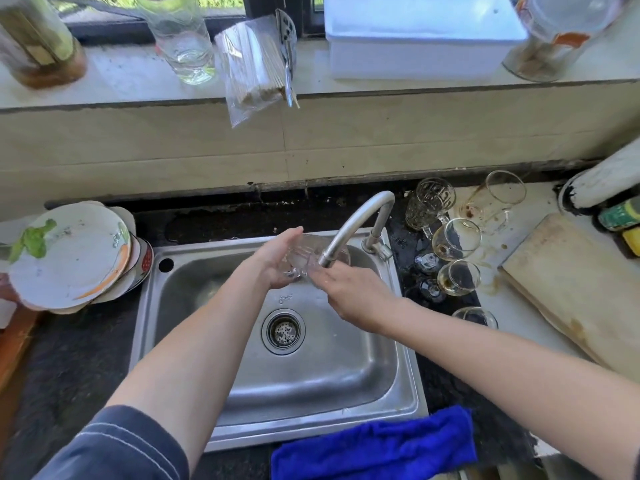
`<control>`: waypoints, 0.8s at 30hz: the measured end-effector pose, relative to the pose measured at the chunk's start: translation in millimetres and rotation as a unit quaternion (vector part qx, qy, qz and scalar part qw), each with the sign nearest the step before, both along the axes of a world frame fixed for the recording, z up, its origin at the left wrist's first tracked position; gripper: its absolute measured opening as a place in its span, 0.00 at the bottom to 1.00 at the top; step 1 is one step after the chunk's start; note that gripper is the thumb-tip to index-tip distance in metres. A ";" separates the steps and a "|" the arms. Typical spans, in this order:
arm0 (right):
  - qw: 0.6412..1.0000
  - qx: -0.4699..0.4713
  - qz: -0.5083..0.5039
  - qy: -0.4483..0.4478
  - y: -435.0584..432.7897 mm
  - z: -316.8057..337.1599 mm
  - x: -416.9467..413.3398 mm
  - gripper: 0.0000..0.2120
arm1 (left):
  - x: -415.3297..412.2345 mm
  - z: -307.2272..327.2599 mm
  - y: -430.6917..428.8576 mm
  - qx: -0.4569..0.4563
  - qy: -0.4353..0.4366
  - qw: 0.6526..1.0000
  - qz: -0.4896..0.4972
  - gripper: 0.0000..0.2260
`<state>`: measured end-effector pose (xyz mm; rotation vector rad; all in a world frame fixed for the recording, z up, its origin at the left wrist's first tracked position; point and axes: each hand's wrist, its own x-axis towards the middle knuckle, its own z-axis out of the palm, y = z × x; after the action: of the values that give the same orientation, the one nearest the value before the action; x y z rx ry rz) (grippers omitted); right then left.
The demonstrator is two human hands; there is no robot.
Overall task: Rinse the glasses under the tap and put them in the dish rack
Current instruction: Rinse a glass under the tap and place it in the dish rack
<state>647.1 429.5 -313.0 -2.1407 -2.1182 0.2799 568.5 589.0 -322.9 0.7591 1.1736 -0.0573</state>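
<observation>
1. The left hand [277,261] is cupped round a clear glass [299,251], with the fingers curled behind it and the thumb up top, so it is clamped on the glass.
2. The glass lies on its side directly under the mouth of the tap [360,220], over the sink [346,362] towards its 12 o'clock edge.
3. The right hand [353,292] comes in from 4 o'clock and its fingertips meet the near end of the glass (whether they pinch it or only touch, I cannot tell).
4. The drain [283,331] sits in the basin floor, at 6 o'clock from the hands.
5. At 3 o'clock from the sink, a cluster of used glasses [456,239] stands on the counter, some stemmed, several with brown dregs.
6. Further out at 3 o'clock lies a stained cutting board [571,282].
7. At 9 o'clock a stack of plates [72,254] leans beside the sink rim.
8. A blue cloth [374,441] lies over the sink's front edge at 6 o'clock.
9. On the sill at 12 o'clock are a tumbler [183,39], a bag of chopsticks [252,67] and a white box [415,39].
</observation>
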 end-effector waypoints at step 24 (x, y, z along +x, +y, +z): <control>0.989 -0.014 -0.100 0.107 1.5 9.3 -5.3 0.14 | -20.4 -19.1 -15.8 0.135 -0.118 0.984 -0.015 0.08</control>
<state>641.8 431.0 -303.7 -2.2043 -1.7803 0.4976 548.1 573.2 -342.1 0.9950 0.9533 0.1659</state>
